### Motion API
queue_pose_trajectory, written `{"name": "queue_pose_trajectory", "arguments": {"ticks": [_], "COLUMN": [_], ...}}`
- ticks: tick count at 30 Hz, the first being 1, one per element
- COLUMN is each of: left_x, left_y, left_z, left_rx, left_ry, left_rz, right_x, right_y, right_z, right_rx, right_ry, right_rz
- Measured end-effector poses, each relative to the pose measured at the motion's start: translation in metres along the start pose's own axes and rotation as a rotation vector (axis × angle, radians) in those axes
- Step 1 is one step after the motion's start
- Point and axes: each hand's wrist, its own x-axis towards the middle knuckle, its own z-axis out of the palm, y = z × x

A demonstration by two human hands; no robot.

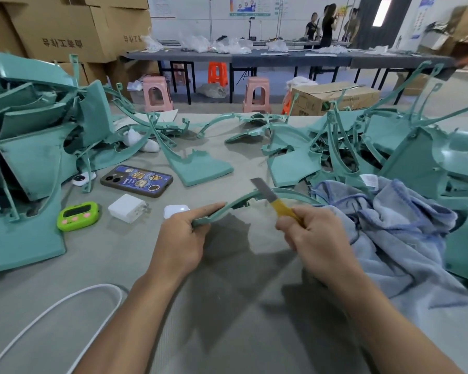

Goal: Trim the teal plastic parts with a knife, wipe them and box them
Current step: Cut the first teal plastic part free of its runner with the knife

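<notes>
My left hand (183,236) grips the near end of a thin curved teal plastic part (237,202), which arcs away to the right above the grey table (227,306). My right hand (312,233) holds a yellow-handled knife (274,199); its bare blade points up and to the left and lies across the part's middle. A blue-grey cloth (389,233) lies crumpled under and to the right of my right hand. Teal parts are heaped at the left (33,157) and at the right (389,147). One flat teal part (200,168) lies alone mid-table.
A phone (137,180), a green timer (77,215), a white charger (127,207) and a white earbud case (174,210) lie left of my hands. A white cable (52,309) loops at the near left. Cardboard boxes (65,28), stools and several people stand behind the table.
</notes>
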Motion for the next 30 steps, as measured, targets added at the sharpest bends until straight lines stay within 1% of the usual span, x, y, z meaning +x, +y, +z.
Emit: {"name": "queue_pose_trajectory", "arguments": {"ticks": [2,4,6,9,12,14,16,19,22,25,27,30], "left_x": [0.001,0.005,0.01,0.019,0.026,0.03,0.031,0.022,0.015,0.028,0.043,0.064], "left_y": [0.001,0.0,-0.002,-0.012,-0.017,-0.017,-0.017,-0.008,0.012,0.044,0.067,0.097], "left_z": [0.0,-0.003,-0.013,-0.05,-0.106,-0.142,-0.164,-0.146,-0.08,-0.017,0.009,0.039], "left_rx": [0.0,0.003,0.007,0.003,-0.013,-0.03,-0.084,-0.334,-0.693,-1.011,-1.18,-1.375], "left_ry": [0.004,-0.023,-0.082,-0.16,-0.279,-0.248,-0.143,0.046,0.164,0.283,0.341,0.363], "left_rz": [0.007,-0.039,-0.102,-0.17,-0.261,-0.315,-0.349,-0.409,-0.503,-0.643,-0.719,-0.755], "right_x": [0.0,0.003,0.004,0.004,0.002,0.002,0.001,0.0,0.004,0.007,0.008,0.008], "right_y": [0.002,0.005,0.008,0.009,0.007,0.007,0.005,0.003,0.001,0.003,0.003,-0.001], "right_z": [0.004,0.002,-0.002,-0.004,-0.001,0.002,0.006,0.007,0.002,-0.002,-0.007,-0.016], "right_rx": [-0.062,-0.113,-0.106,-0.033,-0.035,-0.015,0.055,0.221,0.411,0.576,0.659,0.722], "right_ry": [-0.017,0.012,0.039,0.041,0.024,0.01,0.006,0.084,0.167,0.213,0.277,0.389], "right_rz": [0.025,0.071,0.12,0.16,0.177,0.172,0.167,0.161,0.199,0.256,0.256,0.19]}}
